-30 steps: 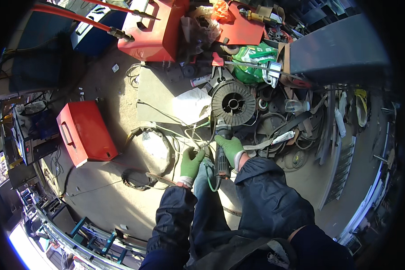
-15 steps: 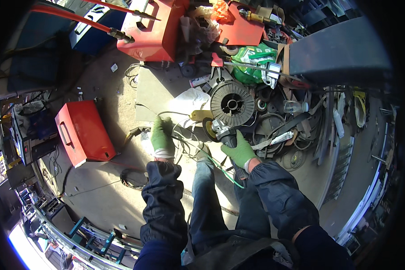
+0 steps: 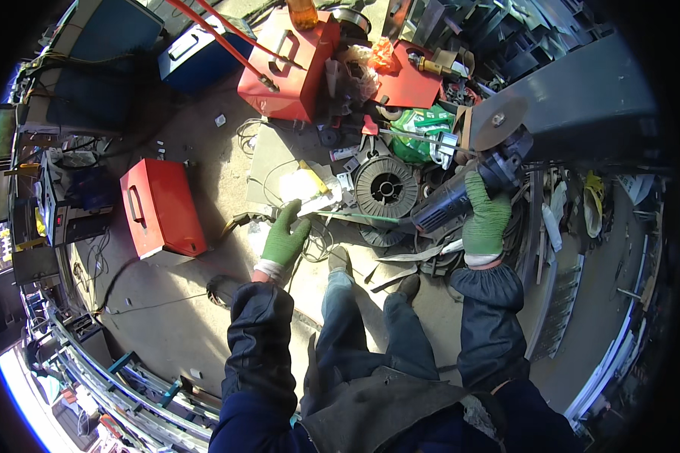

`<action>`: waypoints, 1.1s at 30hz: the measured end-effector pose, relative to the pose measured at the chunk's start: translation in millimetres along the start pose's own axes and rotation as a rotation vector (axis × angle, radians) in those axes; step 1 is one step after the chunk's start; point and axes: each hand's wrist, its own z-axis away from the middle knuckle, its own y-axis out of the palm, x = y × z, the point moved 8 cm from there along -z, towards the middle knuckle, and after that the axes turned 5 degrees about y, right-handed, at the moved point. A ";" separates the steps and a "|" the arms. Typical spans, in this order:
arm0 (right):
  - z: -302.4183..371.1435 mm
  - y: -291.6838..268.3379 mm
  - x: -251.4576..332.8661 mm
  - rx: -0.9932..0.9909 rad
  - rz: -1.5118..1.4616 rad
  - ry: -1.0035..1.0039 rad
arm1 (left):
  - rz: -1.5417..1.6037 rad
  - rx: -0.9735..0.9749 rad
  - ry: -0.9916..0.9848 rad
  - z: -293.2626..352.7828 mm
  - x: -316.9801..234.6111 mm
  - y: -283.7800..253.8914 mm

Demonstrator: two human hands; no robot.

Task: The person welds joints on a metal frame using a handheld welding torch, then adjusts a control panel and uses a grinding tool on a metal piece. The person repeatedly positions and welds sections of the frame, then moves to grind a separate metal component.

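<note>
My right hand point(image 3: 487, 219), in a green glove, grips an angle grinder point(image 3: 447, 202) with a dark body. The tool is raised at the right, its thin round disc point(image 3: 500, 123) pointing up and away in front of a large dark metal beam. From the grinder's tail a green cord point(image 3: 363, 217) stretches left toward my other hand. My left hand point(image 3: 283, 240), also green-gloved, hovers over the floor with thumb and fingers apart. Whether the cord touches its fingertips is hard to tell. Ahead and right of it lies a grey ribbed spool point(image 3: 386, 186).
The dark beam point(image 3: 574, 98) fills the far right. Red toolboxes stand at the left point(image 3: 161, 208) and far middle point(image 3: 291, 72), with a blue case point(image 3: 204, 53) behind. A green bag point(image 3: 419, 136), tangled cables and metal strips lie around the spool. A yellow-handled grinder point(image 3: 431, 66) rests farther back.
My right hand has lifted the grinder from beside the spool, up and right to the beam. My left hand has shifted slightly right and nearer, its fingers spreading. The view has turned somewhat.
</note>
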 end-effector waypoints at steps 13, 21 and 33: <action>97.8 63.3 137.3 0.311 -0.185 -0.089 | 1.627 -0.426 -0.519 47.7 5.8 105.7; 133.9 117.4 121.8 0.482 -0.208 -0.009 | 1.610 -0.630 0.108 84.2 -23.7 -58.8; 124.2 110.0 194.4 0.518 -0.143 -0.138 | 0.361 0.223 0.262 173.8 -182.0 22.4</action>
